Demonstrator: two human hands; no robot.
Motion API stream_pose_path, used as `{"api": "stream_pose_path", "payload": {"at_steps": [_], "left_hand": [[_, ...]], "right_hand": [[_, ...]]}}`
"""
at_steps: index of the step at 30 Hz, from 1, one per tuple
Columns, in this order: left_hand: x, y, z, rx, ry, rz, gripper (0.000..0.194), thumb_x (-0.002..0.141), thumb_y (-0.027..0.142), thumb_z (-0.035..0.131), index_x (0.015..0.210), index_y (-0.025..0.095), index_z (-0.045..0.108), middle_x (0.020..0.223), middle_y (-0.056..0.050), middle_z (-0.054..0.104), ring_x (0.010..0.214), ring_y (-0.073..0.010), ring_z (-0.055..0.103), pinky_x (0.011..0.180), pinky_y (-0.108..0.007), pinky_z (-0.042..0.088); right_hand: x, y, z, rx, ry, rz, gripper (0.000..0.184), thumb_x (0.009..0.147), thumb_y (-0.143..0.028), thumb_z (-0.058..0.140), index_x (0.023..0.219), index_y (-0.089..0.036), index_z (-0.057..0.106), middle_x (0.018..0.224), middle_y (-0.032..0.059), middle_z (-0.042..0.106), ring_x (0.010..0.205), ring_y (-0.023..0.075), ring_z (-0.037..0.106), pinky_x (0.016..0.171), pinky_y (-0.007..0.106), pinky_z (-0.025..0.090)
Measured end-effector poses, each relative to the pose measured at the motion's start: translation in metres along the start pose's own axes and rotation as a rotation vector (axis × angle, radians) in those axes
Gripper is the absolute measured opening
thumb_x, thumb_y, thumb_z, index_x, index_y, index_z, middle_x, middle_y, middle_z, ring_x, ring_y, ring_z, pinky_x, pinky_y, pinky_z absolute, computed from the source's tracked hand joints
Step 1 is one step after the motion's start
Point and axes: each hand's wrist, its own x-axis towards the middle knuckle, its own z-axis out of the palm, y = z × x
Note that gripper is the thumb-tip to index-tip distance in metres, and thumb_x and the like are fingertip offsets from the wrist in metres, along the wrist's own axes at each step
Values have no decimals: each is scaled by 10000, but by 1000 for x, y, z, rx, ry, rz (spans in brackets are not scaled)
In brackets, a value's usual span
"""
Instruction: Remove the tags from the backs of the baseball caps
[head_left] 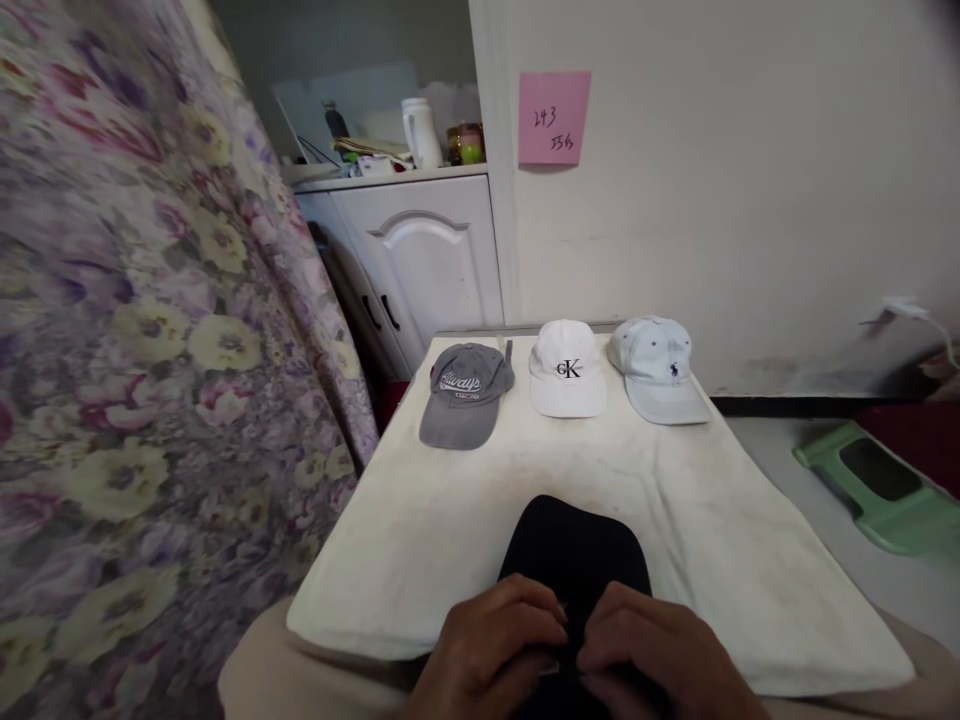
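The left hand (495,640) and the right hand (656,645) are clamped side by side on the black cap (574,545) at lower centre of the frame, probably to keep it steady.

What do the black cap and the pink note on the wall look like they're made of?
Black cap: probably matte cloth, since its dark surface shows almost no shine; no weave is visible.
Pink note: likely thin matte paper, being flat, handwritten and without glare.

Soft, dim light; stretched edges.
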Motion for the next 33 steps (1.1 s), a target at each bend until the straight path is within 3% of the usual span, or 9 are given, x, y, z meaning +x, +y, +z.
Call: {"api": "stream_pose_path", "payload": {"at_steps": [8,19,27,30,33], "left_hand": [[4,-3,2,15,-4,24,373,796,-73,696,984,249,706,998,9,702,898,-143,690,793,-182,499],[5,18,2,95,-102,-199,124,890,88,696,896,208,728,912,6,725,861,-137,678,775,-187,469],[13,27,0,120,-153,-347,163,897,113,667,905,248,757,918,37,724,884,-131,672,785,-186,443],[12,30,1,129,-199,-383,176,901,125,639,920,248,764,941,29,725,913,-142,669,788,-199,434],[10,28,2,114,-215,-421,207,909,149,608,968,264,769,979,25,730,947,-153,665,802,-215,433]], "right_hand": [[-1,8,-2,-43,-19,-37,226,804,-34,505,864,-244,562,725,-20,605,578,100,578,509,193,395],[-3,8,-5,-85,-174,94,174,806,-61,511,784,-213,592,740,18,627,605,130,589,530,226,394],[-2,6,-8,-60,-157,128,187,833,-69,508,766,-212,609,740,24,646,624,137,595,547,228,409],[-1,2,-11,12,-191,207,171,843,-88,538,776,-229,608,764,4,657,647,138,608,580,232,432],[-1,-4,-15,54,-202,386,158,841,-105,585,815,-255,626,811,-17,690,735,160,648,672,254,474]]}}
